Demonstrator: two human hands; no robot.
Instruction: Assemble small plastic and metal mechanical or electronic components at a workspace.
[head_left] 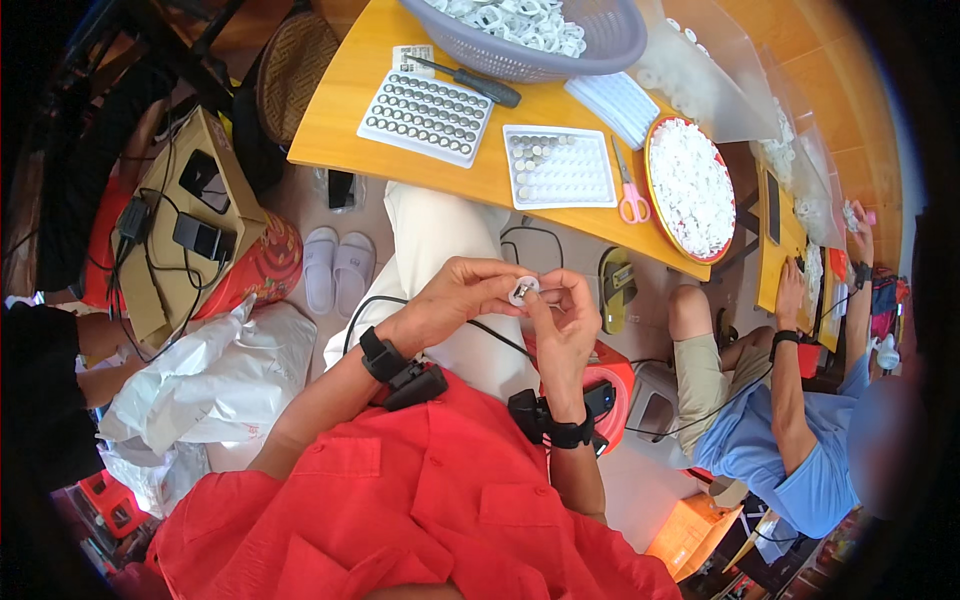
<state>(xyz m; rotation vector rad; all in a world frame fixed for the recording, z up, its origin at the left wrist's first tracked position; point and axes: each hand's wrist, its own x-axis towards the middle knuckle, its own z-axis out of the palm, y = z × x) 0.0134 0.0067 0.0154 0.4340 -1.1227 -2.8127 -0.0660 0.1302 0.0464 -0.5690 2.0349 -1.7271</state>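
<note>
Fingers [490,289] hold one white piece [521,291]; one screwdriver [488,87], one colander [545,62].

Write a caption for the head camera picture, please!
Bare left grip and bare right grip hold a small, round, white plastic piece before a yellow wooden table.

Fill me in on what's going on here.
A person in a red shirt pinches a small round white piece between the fingers of the left hand and right hand, above their lap. On the wooden table ahead, one white tray holds rows of round metallic pieces; another tray is only partly filled. Scissors lie beside it. To the right, a co-worker in blue works at another table.
</note>
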